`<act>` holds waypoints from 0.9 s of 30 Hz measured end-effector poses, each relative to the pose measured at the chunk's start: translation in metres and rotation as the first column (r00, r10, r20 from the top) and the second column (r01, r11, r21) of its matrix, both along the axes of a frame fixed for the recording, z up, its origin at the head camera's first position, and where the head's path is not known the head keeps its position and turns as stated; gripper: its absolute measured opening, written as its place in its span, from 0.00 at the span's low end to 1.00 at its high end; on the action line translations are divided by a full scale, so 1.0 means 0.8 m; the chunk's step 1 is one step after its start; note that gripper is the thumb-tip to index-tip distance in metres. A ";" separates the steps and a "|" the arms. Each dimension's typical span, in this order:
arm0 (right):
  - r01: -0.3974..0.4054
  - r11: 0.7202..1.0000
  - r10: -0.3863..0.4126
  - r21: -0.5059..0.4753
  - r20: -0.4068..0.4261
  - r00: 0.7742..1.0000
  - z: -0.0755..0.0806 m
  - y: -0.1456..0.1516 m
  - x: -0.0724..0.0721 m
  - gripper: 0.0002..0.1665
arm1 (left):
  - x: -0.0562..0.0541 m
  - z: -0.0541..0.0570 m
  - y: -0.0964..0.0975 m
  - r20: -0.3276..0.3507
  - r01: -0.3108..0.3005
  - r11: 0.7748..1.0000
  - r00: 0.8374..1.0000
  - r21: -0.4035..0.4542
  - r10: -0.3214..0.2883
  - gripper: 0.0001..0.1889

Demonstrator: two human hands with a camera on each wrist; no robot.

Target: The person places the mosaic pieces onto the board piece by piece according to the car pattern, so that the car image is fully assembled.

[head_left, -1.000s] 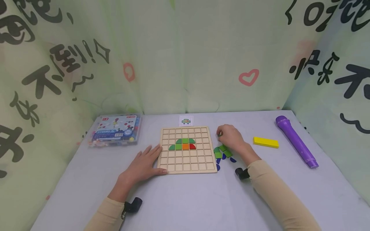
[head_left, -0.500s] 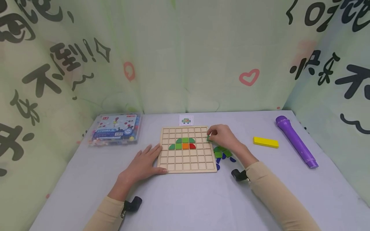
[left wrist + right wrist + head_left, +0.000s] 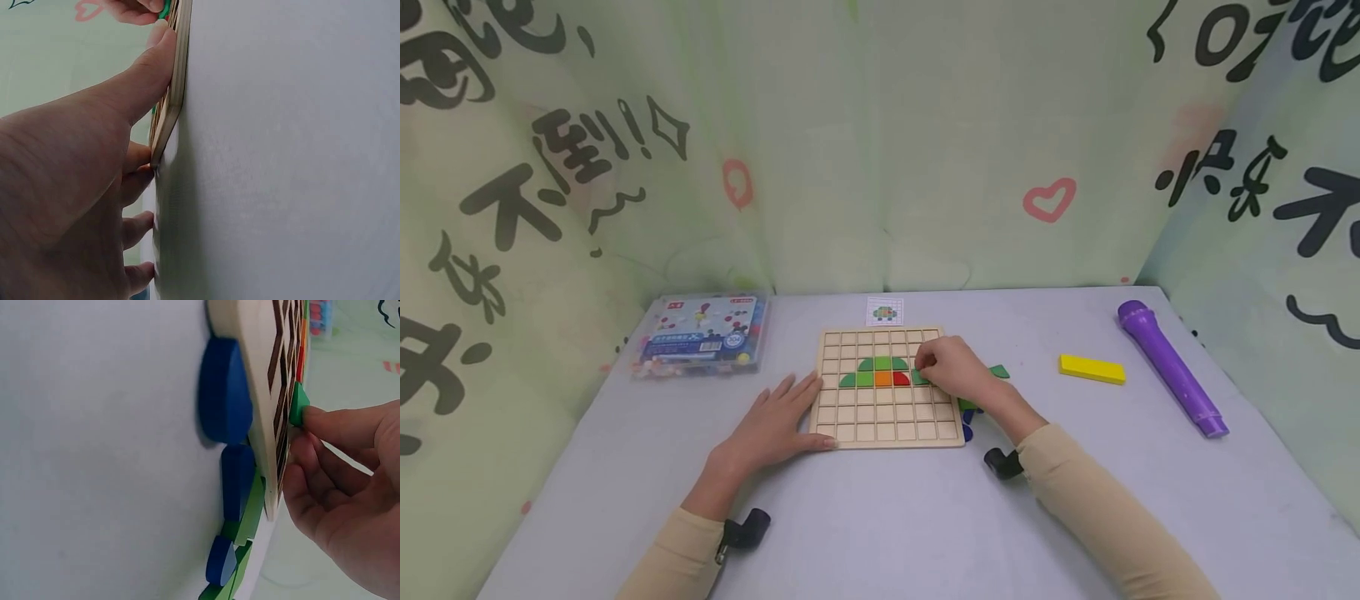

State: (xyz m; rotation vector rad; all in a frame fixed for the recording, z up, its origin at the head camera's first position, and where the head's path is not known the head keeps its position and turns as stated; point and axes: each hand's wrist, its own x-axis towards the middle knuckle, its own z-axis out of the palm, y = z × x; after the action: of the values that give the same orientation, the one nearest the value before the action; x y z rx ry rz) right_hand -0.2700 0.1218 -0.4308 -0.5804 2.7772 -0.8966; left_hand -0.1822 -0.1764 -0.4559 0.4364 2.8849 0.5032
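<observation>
Seven tiles (image 3: 882,379) fill board cells (image 3: 883,414); right fingers (image 3: 340,428) pinch another tile (image 3: 299,403).

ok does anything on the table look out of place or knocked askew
Nothing looks spilled or broken. The one untidy spot is the loose blue pieces and green pieces, jumbled along the right edge of the board at mixed angles.

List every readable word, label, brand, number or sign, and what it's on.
"不": left curtain wall
"到": same wall, "!" beside it
"不": right curtain wall
Red heart outline: back curtain wall
Remaining wall lettering: too stylised or cut off
Plastic box label: too small, blurred
Pattern card: nothing legible
</observation>
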 end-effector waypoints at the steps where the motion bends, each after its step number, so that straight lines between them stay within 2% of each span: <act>1: -0.002 1.000 0.002 0.013 -0.008 1.000 0.000 -0.001 0.001 0.06 | 0.000 0.000 0.000 0.001 0.000 1.000 1.000 0.001 0.000 0.54; 6: -0.017 0.999 0.018 0.046 -0.028 0.999 0.001 0.000 0.006 0.10 | 0.000 0.002 0.002 -0.001 -0.002 1.000 1.000 -0.002 0.002 0.54; 12: -0.064 0.996 0.066 0.062 -0.029 0.997 0.003 0.014 0.008 0.09 | 0.000 0.002 0.002 0.003 -0.003 1.000 1.000 -0.004 0.003 0.54; 17: 0.001 0.999 -0.001 0.054 -0.013 1.000 0.008 0.040 0.002 0.12 | -0.001 0.000 0.001 -0.005 0.001 1.000 1.000 -0.005 -0.001 0.54; 23: 0.080 0.990 -0.078 0.113 -0.019 0.997 0.010 0.080 -0.007 0.14 | 0.000 0.001 0.001 -0.010 0.007 1.000 1.000 -0.008 -0.007 0.54; 27: 0.115 0.981 -0.118 0.157 0.008 0.993 0.010 0.102 -0.009 0.16 | 0.001 0.002 0.001 -0.015 0.011 1.000 1.000 -0.007 -0.011 0.53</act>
State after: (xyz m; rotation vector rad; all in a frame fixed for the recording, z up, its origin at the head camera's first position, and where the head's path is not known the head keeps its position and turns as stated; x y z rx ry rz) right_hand -0.2772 0.2032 -0.4227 -0.3864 2.8566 -0.6919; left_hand -0.1813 -0.1758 -0.4545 0.4572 2.8959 0.4904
